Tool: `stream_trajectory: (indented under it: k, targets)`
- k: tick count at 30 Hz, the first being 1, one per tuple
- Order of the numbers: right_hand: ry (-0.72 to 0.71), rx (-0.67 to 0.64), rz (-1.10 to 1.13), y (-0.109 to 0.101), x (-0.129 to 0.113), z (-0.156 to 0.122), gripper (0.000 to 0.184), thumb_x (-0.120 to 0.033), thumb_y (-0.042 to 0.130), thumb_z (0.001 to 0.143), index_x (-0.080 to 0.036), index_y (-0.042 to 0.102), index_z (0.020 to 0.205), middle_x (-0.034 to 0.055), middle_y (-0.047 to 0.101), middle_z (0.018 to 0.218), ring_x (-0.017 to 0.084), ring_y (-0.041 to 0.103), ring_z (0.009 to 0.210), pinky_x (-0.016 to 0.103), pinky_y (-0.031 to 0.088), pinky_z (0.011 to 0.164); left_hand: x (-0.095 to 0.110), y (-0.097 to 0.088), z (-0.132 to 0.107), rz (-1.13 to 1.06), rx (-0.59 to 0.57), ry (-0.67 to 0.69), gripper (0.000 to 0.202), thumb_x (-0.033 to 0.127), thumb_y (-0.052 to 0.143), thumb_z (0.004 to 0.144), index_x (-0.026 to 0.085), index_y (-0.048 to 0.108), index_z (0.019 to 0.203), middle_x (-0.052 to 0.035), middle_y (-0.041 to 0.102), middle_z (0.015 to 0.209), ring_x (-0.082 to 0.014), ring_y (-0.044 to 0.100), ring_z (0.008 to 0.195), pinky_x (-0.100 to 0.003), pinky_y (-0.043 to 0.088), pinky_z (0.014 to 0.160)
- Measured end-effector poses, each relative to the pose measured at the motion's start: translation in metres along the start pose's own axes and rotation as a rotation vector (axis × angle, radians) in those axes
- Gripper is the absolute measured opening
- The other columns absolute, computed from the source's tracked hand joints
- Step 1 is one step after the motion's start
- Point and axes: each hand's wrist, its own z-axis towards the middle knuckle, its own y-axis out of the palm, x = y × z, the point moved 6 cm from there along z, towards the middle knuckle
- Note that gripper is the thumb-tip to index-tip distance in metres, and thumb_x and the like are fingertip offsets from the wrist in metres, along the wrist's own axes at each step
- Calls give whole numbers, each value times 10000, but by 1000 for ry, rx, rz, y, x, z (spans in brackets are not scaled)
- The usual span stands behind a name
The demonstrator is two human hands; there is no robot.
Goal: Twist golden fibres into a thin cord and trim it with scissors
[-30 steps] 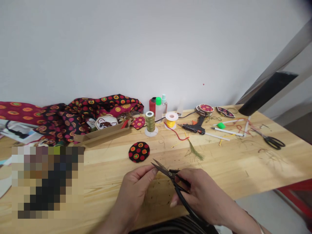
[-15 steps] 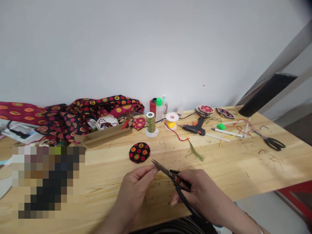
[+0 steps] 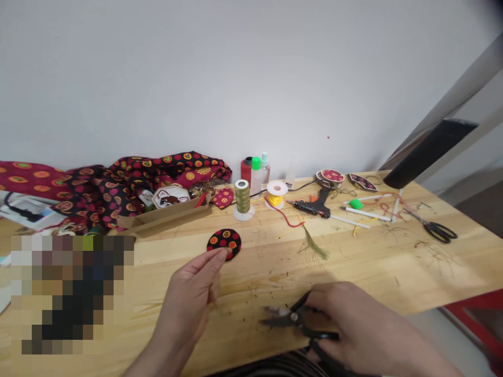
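Note:
My left hand point(image 3: 190, 293) is closed in a pinch, thumb against forefinger. Whatever lies between the fingertips is too small to make out. Just beyond them, partly covered by the fingertips, lies a round black fabric patch point(image 3: 220, 239) with red and yellow motifs. My right hand point(image 3: 349, 317) grips black-handled scissors point(image 3: 293, 317) low over the near side of the table; their blades are parted, point left and look blurred. An olive tassel of threads point(image 3: 315, 245) rests on the wood farther back.
Along the wall stand an olive thread spool point(image 3: 242, 198), a yellow cord spool point(image 3: 276, 198) and bottles point(image 3: 255, 175). A glue gun point(image 3: 314, 207), a pen point(image 3: 365, 213) and other scissors point(image 3: 440, 231) lie to the right. Patterned cloth point(image 3: 168, 167) and a cardboard tray point(image 3: 168, 217) are left.
My left hand has moved left and up, toward the round patch. The scissors have come away from its fingertips, nearer to me, and their blades have opened.

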Motion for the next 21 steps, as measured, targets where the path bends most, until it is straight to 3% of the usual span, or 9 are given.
stream_trajectory:
  k: [4,6,9,13,15,18,21]
  targets:
    - [167,126,-113,-28,51,-13,214,-254,504,764,-251,632,934,31,665,973,184,615,807,256,442,689,4,-1,1,-37,-7,6,285,297,785,605,124,696,814,114,345,381,-25,216,360,-167,155,360]
    - [335,210,-218,-44,85,-20,249,-347,491,783,-229,638,946,71,677,952,220,632,781,295,462,668,4,0,1,-40,-16,6,280,295,782,606,123,694,809,115,338,383,-26,216,360,-168,158,360]
    - [516,281,-358,-59,128,-30,240,-360,479,779,-204,653,831,108,695,868,270,648,754,335,471,622,2,1,-1,-27,-21,-1,278,300,777,603,122,690,797,115,333,384,-26,214,358,-174,145,362]
    - [610,314,-464,-62,154,-36,212,-337,517,757,-181,657,786,128,690,785,300,645,713,373,487,601,-3,3,-2,7,-46,-30,283,320,769,610,125,688,798,117,314,369,-30,201,360,-185,126,371]
    - [519,433,-574,-63,138,-32,234,-308,515,769,-144,672,826,161,676,811,329,630,771,429,493,665,-5,4,-2,22,-48,-35,284,332,766,617,126,688,796,118,310,364,-32,196,363,-189,124,373]
    - [140,592,-560,-54,74,-11,250,-249,493,826,-135,662,972,169,641,1002,310,575,949,459,471,815,-7,5,-1,23,-53,-42,286,337,771,612,126,687,786,117,314,366,-31,193,370,-191,126,373]
    - [-264,389,-295,-23,4,23,219,-175,473,872,-198,622,1030,89,603,1105,214,504,1054,363,451,901,-6,6,-3,35,-65,-38,306,347,772,608,121,691,799,115,316,369,-32,197,374,-191,130,374]
